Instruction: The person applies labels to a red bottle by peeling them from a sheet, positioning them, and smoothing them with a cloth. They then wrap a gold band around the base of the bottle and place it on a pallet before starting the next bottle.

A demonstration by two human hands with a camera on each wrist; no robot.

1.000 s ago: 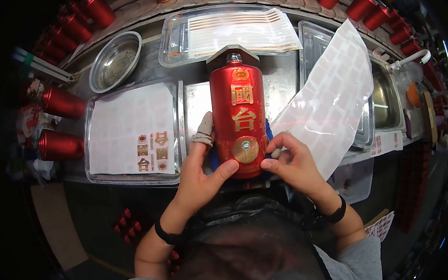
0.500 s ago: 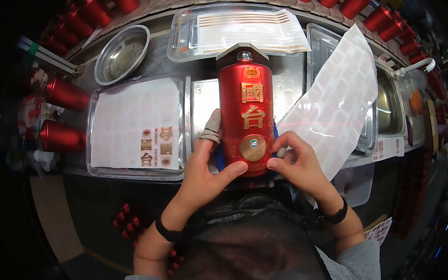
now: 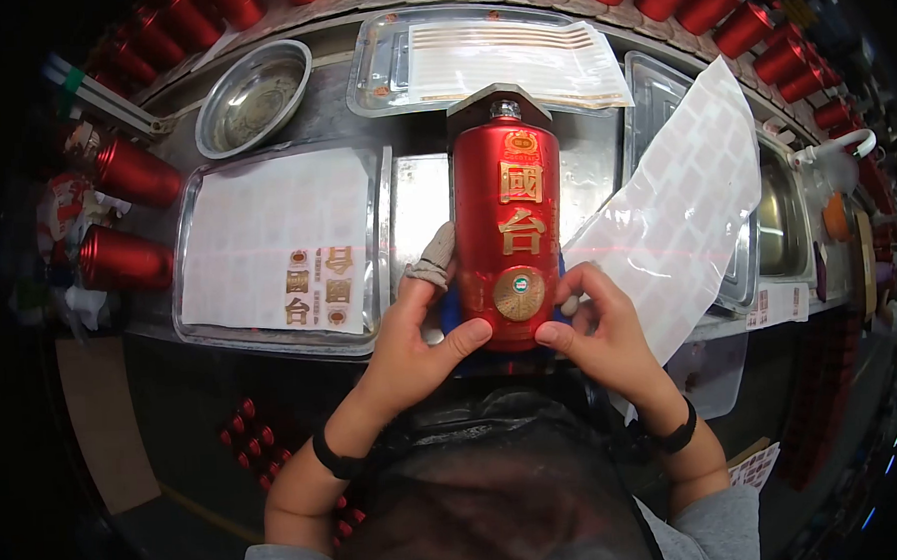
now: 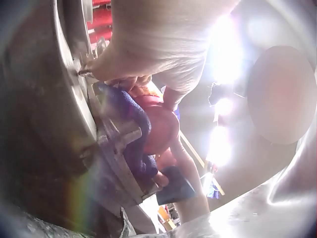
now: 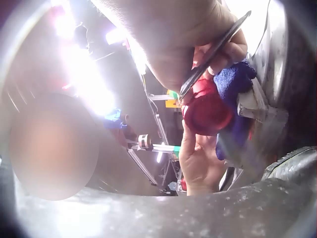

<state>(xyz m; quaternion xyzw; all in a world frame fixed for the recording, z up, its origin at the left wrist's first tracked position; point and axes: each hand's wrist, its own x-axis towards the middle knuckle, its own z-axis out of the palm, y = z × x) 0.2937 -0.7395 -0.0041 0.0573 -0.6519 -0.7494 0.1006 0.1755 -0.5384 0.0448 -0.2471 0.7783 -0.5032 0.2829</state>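
Observation:
A red bottle [image 3: 507, 217] with gold characters and a round gold emblem lies with its neck pointing away, in the middle of the head view. Behind its neck is a grey angular plate [image 3: 521, 99]; blue cloth [image 4: 130, 116] lines the support beneath. My left hand [image 3: 416, 331] holds the bottle's lower left, thumb on the front and a pale-sleeved index finger along the side. At the lower right, my right hand [image 3: 601, 323] holds it with thumb and bent fingers. The bottle's round base [image 5: 210, 113] shows between both hands in the right wrist view.
A tray [image 3: 180, 282] with printed label sheets stands left, below a metal bowl [image 3: 255, 98]. Another tray [image 3: 378, 48] with striped sheets lies behind. A large translucent sheet [image 3: 676, 210] spreads on the right beside a sink [image 3: 781, 220]. Red bottles [image 3: 127, 256] line the left and back.
The head view has shifted, so the bench and bottle appear farther right. The left thumb has moved toward the bottle's lower left edge. Both hands stay at the bottle's lower end.

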